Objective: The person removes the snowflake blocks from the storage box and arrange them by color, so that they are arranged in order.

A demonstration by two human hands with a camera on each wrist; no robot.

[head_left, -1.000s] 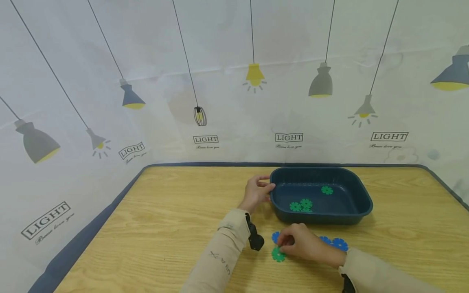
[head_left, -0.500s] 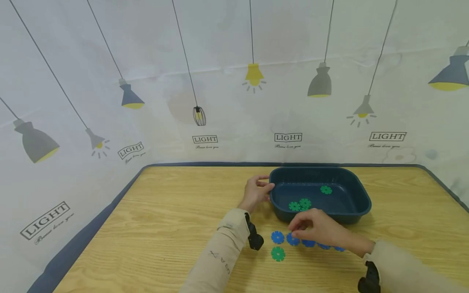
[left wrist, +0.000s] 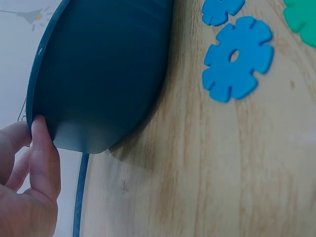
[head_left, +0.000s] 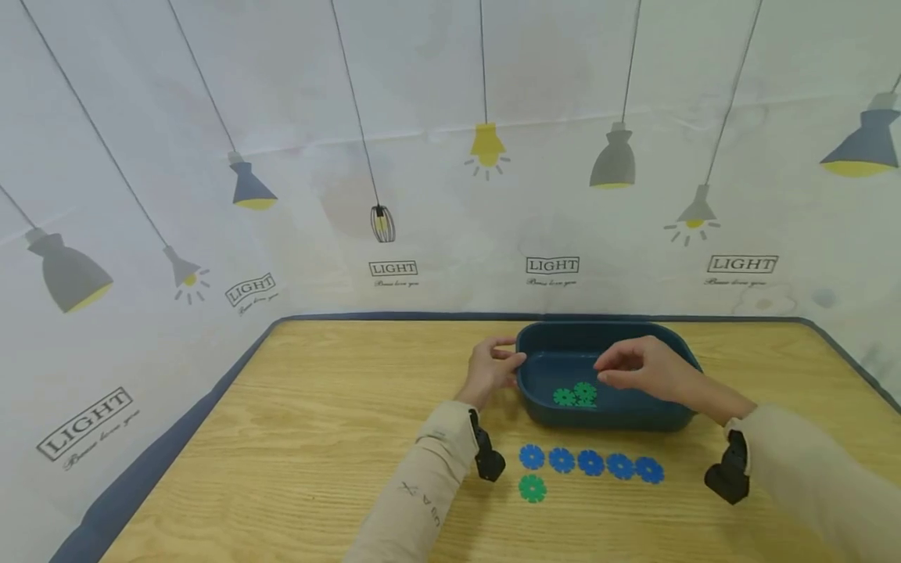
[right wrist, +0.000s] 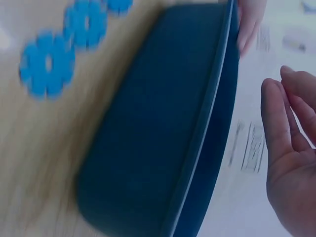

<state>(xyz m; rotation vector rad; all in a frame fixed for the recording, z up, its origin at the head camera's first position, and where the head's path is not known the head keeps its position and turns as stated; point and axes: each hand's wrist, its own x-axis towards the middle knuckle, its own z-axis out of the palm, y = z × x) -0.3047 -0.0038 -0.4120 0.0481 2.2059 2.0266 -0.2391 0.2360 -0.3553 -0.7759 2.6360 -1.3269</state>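
Observation:
At the left end of a dark blue plastic basin, my left hand pinches the rim between thumb and fingers; the left wrist view shows the thumb against the wall. My right hand hovers over the basin's right part, fingers loosely bent and nothing visible between them. Green snowflake-shaped plastic discs lie clustered on the basin floor at its near left. In front of the basin, several blue snowflake discs form a row on the table. Below the row's left end lies one green snowflake disc.
The wooden table extends left and toward me. Behind it hangs a pale cloth printed with lamps, and the basin stands close to that back edge. Each wrist carries a black camera mount.
My right hand let go of the green disc on the table, then moved up and right over the basin, uncovering the blue row and covering the basin's far-right green disc. My left hand stayed put.

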